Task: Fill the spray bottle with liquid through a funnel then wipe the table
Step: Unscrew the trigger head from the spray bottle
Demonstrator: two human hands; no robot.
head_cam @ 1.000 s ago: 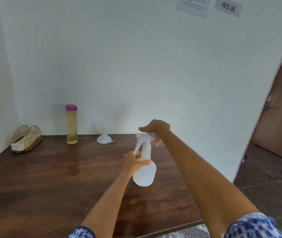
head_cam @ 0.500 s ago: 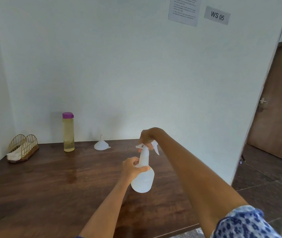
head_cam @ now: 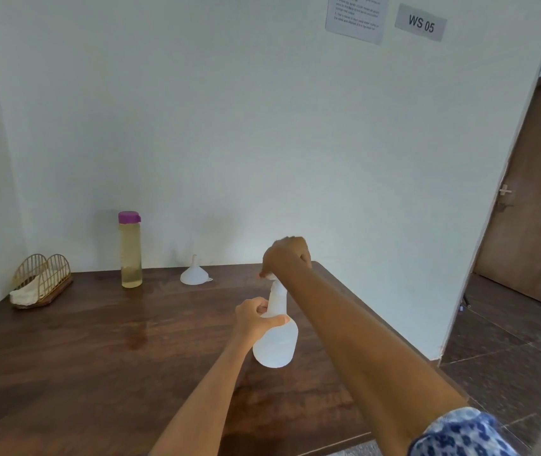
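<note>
A translucent white spray bottle [head_cam: 277, 340] stands on the dark wooden table [head_cam: 98, 357], right of centre. My left hand [head_cam: 256, 317] grips its neck. My right hand [head_cam: 287, 256] is curled over the spray head at the top and hides most of it. At the back of the table a white funnel [head_cam: 194, 274] sits upside down, its spout pointing up. To its left stands a tall clear bottle [head_cam: 130, 250] with a purple cap and yellowish liquid inside.
A wire holder [head_cam: 42, 279] with a folded white cloth [head_cam: 25, 294] sits at the table's back left corner. White walls close the back and left. The table's right edge runs near the bottle; beyond it are a dark tiled floor and a brown door [head_cam: 532, 205].
My right hand has closed down over the spray head, which showed more fully before. The left hand keeps its grip on the neck. The camera has tilted slightly.
</note>
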